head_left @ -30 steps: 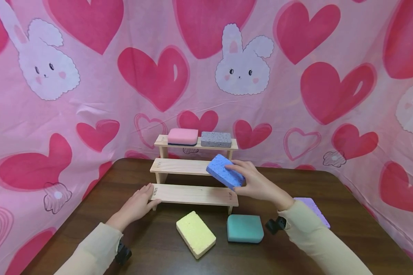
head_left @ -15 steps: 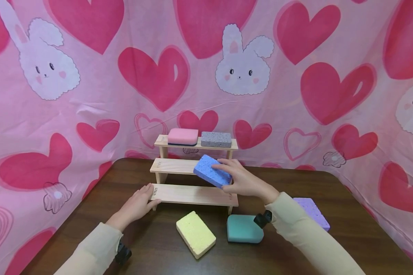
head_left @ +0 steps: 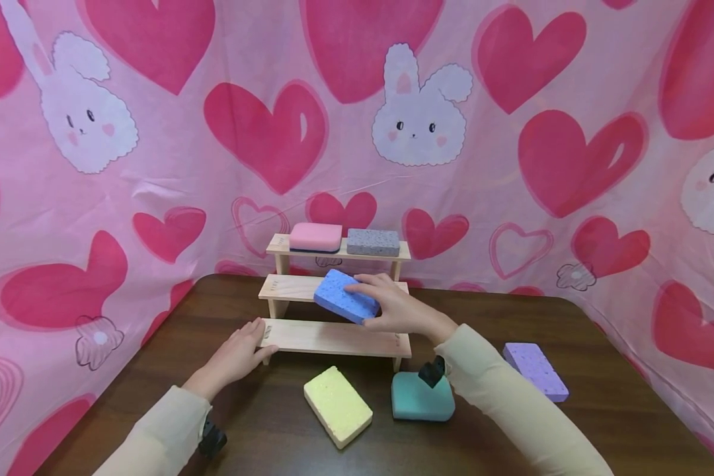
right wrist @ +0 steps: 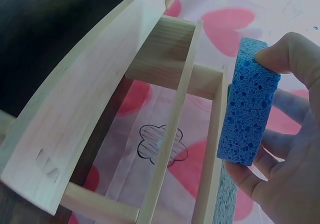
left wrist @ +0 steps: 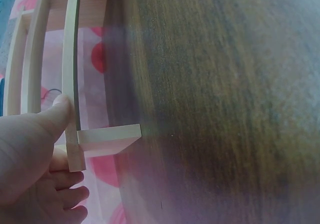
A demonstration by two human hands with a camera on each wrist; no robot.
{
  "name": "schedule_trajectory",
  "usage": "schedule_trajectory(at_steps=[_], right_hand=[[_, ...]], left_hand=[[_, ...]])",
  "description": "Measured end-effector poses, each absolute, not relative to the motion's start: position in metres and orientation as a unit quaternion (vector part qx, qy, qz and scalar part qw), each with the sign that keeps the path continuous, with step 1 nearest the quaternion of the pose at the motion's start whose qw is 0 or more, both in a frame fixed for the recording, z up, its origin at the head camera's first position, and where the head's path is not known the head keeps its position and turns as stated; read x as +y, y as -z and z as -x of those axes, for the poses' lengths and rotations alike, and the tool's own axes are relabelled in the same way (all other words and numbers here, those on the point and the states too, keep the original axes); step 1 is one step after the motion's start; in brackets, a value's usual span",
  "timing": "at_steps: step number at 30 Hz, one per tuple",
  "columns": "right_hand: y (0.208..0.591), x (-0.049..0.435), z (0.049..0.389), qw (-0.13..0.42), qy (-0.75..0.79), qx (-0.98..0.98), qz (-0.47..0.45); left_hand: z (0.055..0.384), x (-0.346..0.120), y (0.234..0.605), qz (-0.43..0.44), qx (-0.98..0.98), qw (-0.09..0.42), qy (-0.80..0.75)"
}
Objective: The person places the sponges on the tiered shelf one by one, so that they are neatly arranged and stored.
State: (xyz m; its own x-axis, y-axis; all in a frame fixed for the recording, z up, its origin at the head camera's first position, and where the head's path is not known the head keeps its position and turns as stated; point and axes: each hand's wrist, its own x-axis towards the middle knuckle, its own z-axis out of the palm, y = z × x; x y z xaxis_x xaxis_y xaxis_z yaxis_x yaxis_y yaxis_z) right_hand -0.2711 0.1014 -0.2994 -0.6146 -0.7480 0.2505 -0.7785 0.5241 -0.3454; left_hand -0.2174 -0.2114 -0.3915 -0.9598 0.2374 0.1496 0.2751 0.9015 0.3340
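Note:
In the head view my right hand (head_left: 393,304) pinches a blue sponge (head_left: 345,297) in front of the middle tier of a three-tier wooden shelf (head_left: 333,337). The right wrist view shows the thumb on one side of this porous sponge (right wrist: 249,101) and fingers on the other. My left hand (head_left: 238,350) holds the left end of the lowest tier. Seen from the left wrist, its thumb (left wrist: 59,111) touches the board's edge and its fingers bend past the end. A pink sponge (head_left: 315,237) and a grey sponge (head_left: 373,242) sit on the top tier.
On the brown table (head_left: 262,430) in front of the shelf lie a yellow sponge (head_left: 338,406) and a teal sponge (head_left: 419,400), the latter partly under the right wrist camera. A purple sponge (head_left: 535,370) lies farther right. Behind hangs a pink heart-patterned cloth (head_left: 345,158).
My right hand has carried the blue sponge leftward along the middle tier, from its right end toward its centre. The left hand stays at the shelf's left end.

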Motion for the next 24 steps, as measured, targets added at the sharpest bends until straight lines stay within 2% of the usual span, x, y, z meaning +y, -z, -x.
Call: schedule_trajectory(at_steps=[10, 24], right_hand=[[0.301, 0.072, 0.279, 0.017, -0.214, -0.874, -0.436], [0.306, 0.050, 0.292, 0.009, -0.200, -0.877, -0.436]], left_hand=[[0.217, -0.211, 0.391, 0.115, -0.976, 0.032, 0.180], [0.217, -0.210, 0.390, 0.111, -0.977, 0.031, 0.181]])
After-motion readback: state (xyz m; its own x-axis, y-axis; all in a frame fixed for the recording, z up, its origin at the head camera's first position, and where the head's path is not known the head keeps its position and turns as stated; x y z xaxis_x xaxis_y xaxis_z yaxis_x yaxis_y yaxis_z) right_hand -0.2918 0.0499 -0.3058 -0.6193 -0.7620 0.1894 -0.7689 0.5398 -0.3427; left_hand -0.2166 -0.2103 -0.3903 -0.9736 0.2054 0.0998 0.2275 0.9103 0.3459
